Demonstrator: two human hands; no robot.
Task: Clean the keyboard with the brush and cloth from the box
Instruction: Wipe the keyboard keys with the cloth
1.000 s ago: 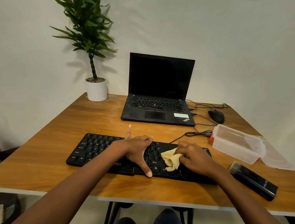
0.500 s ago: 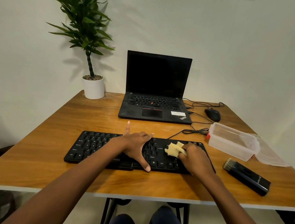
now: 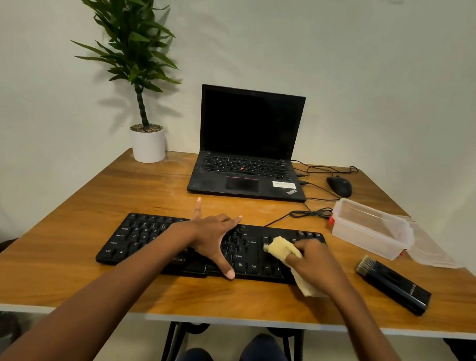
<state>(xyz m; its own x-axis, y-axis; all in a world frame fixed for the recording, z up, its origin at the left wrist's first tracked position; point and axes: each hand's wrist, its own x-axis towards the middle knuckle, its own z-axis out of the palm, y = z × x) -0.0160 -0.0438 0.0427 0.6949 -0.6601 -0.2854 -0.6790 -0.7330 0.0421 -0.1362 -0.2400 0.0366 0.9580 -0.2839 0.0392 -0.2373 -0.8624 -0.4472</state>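
A black keyboard (image 3: 141,238) lies across the near middle of the wooden table (image 3: 54,251). My left hand (image 3: 212,241) rests on its middle keys with fingers spread and the thumb at the front edge. My right hand (image 3: 313,263) grips a pale yellow cloth (image 3: 280,247) and presses it onto the keys at the keyboard's right end; a corner of the cloth hangs out under the wrist. The black brush (image 3: 393,285) lies on the table to the right, bristles pointing away from me. The clear plastic box (image 3: 369,227) stands open behind it.
An open black laptop (image 3: 248,141) sits at the back centre, with a black mouse (image 3: 340,186) and loose cables (image 3: 311,214) to its right. A potted plant (image 3: 147,143) stands at the back left. The box's clear lid (image 3: 430,249) lies beside the box.
My right hand has slid the cloth over the keyboard's right end, first away from me, then a little back. The left hand has stayed on the middle keys.
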